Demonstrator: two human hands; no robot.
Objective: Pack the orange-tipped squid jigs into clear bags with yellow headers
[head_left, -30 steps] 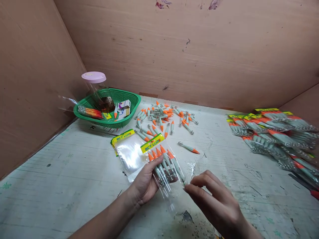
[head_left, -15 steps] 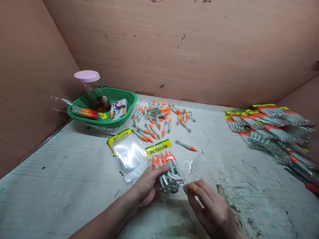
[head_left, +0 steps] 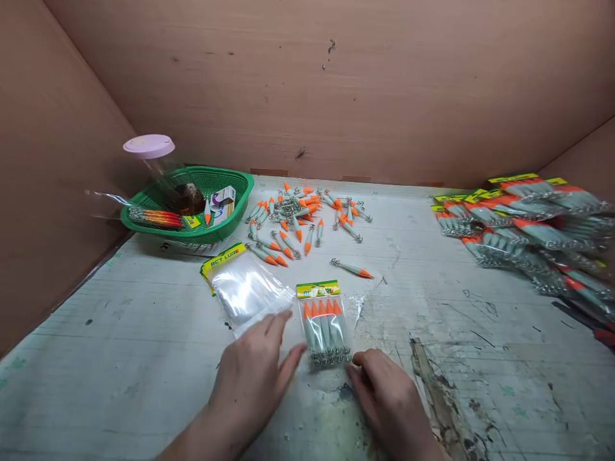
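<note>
A clear bag of squid lures (head_left: 324, 330) lies on the table, under a yellow and green "BCT LURE" header. The lures inside have orange tips, pale bodies and metal hooks along the bottom. My left hand (head_left: 254, 374) is open just left of this bag, fingers apart and holding nothing. With curled fingers, my right hand (head_left: 391, 397) pinches at the bag's lower right corner; the exact contact is partly hidden. Beyond my left hand is a stack of empty clear bags (head_left: 247, 282) with matching headers. A single loose lure (head_left: 352, 267) rests behind the filled bag.
Loose lures (head_left: 298, 214) are scattered towards the back wall. At the left stands a green basket (head_left: 187, 238) holding a pink-lidded container (head_left: 150, 146), a small box and packed lures. Filled lure bags (head_left: 523, 230) are piled at the right, beside a dark, red-ended object (head_left: 583, 323).
The filled bag has gone from my left hand to the table and now lies straight. My left hand has let go and opened. My right hand stays by the bag's lower right corner.
</note>
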